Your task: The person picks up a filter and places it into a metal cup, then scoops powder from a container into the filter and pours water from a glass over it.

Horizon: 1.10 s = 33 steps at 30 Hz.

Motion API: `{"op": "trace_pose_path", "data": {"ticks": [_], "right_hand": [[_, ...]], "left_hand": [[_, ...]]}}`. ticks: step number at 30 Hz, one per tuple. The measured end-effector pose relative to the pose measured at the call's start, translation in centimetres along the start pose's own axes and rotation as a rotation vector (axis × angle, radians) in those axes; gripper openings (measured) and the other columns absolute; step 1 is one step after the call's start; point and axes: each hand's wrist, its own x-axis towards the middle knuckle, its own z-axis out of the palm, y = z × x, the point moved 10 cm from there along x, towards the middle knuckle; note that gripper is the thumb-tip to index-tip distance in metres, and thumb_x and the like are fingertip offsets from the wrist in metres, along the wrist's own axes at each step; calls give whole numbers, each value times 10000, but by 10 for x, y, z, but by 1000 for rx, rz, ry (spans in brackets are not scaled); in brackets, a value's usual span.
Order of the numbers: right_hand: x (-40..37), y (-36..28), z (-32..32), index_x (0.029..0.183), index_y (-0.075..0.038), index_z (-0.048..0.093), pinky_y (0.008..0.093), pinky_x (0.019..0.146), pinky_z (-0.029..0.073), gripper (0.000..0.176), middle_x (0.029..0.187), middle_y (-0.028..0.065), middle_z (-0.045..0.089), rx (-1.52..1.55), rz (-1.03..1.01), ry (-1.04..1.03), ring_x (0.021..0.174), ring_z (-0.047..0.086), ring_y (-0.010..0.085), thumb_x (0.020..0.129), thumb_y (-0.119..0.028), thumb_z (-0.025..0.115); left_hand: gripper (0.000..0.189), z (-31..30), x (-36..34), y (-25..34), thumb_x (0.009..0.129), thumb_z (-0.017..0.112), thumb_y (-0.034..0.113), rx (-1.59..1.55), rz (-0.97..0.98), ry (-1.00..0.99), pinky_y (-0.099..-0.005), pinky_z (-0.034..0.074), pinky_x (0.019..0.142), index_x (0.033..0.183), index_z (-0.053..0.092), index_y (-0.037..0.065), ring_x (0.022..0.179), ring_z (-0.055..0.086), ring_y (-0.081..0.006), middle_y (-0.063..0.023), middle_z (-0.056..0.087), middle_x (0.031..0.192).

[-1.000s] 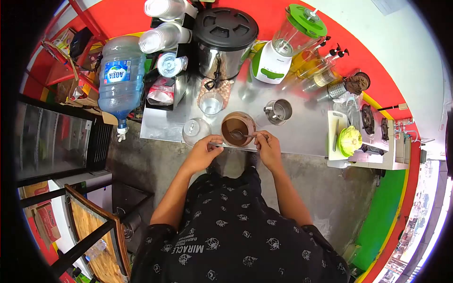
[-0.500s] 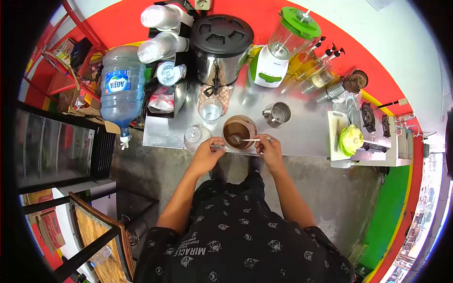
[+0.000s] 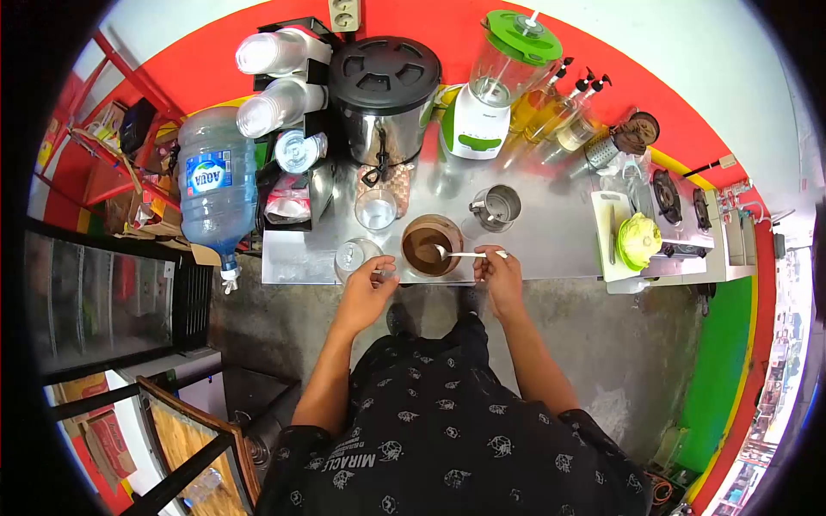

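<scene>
My right hand pinches the white handle of a spoon. The spoon's bowl dips into a round brown container, which has brown powder inside. Left of this container, my left hand is curled at the table's front edge. Something small and greyish shows between its thumb and fingers, and I cannot tell what it is. A clear plastic container lies just beyond the left fingertips. Behind it stands a clear cup. To the right is a metal mug.
A steel table carries a large lidded metal pot, a green-lidded blender and pump bottles. Stacked cups fill a black rack at left. A cabbage and knife lie on a white board.
My right hand has shifted slightly right along with the spoon, whose bowl has moved right inside the container. My left hand has drawn a little left and down. The whole view has shifted slightly.
</scene>
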Motion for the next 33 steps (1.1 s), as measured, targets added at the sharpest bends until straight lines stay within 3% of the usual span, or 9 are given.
{"op": "trace_pose_path", "data": {"ticks": [11,26,33], "right_hand": [[-3,-10,-3,1135,6,726,306,672,508,275,834,65,677,116,1,1,711,626,148,1171,-196,544],[7,-104,17,1082,26,716,335,619,497,272,778,87,658,68,-26,-204,664,606,163,1153,-177,550],[27,-146,-11,1068,14,717,325,612,503,256,772,93,678,141,-89,-225,642,608,158,1137,-154,536]], "left_hand": [[348,-6,-7,21,1040,747,58,-48,75,-51,-299,550,903,1385,714,27,978,673,-111,-42,769,1258],[314,3,-3,64,1053,714,45,-165,117,150,-308,558,906,1366,708,12,972,672,-102,-53,771,1237],[368,22,-1,73,1034,728,19,-172,114,142,-306,548,929,1400,697,30,1005,677,-108,-63,765,1278]]}}
